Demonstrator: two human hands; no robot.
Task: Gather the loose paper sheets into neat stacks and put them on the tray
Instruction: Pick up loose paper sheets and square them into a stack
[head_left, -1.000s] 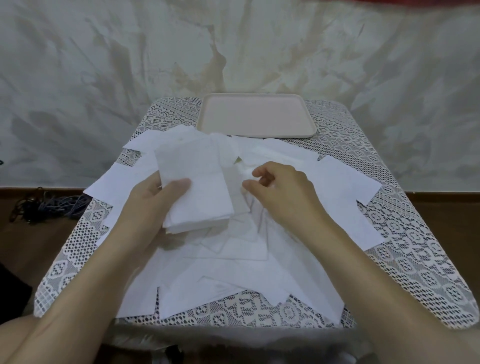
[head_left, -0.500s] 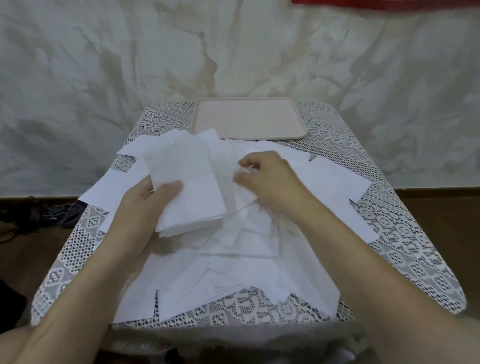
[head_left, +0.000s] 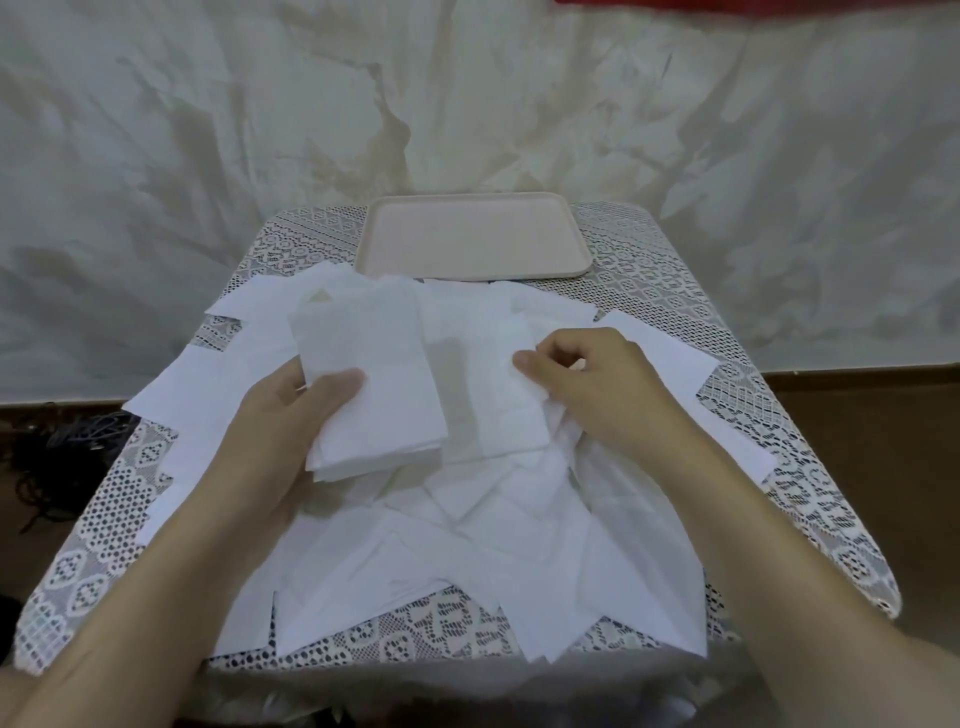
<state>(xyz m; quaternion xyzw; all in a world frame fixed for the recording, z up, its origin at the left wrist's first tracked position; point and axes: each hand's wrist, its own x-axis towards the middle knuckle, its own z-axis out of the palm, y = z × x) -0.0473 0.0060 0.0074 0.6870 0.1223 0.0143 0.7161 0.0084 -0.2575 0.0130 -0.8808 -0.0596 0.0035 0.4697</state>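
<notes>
So the left hand (head_left: 280, 421) is wrapped around a squared-up stack of white paper sheets (head_left: 379, 384). The thumb is pressed flat on top and the other fingers are behind it, holding the stack tilted up a bit above the mess. Just beside it, the right hand (head_left: 592, 379) has its fingers curled and pinches the edge of a single thin white sheet (head_left: 488, 400). That sheet is lifted partly off the pile, right next to the stack, and I honestly can't tell if the two touch.

Under both hands there's a big jumble of loose white paper sheets (head_left: 467, 561), overlapping every which way. It's spread over most of the tabletop (head_left: 810, 467), which is covered with a white lace cloth. A few sheets poke out past the left and front edges.

At the far end of the tabletop sits a pale pink rectangular plastic tray (head_left: 472, 234), lying flat, with the nearest loose sheets right up at its near rim. Behind all that is a blotchy grey-white wall (head_left: 208, 130), and a tangle of dark cables (head_left: 83, 441) lies on the brown floor off to the left.
</notes>
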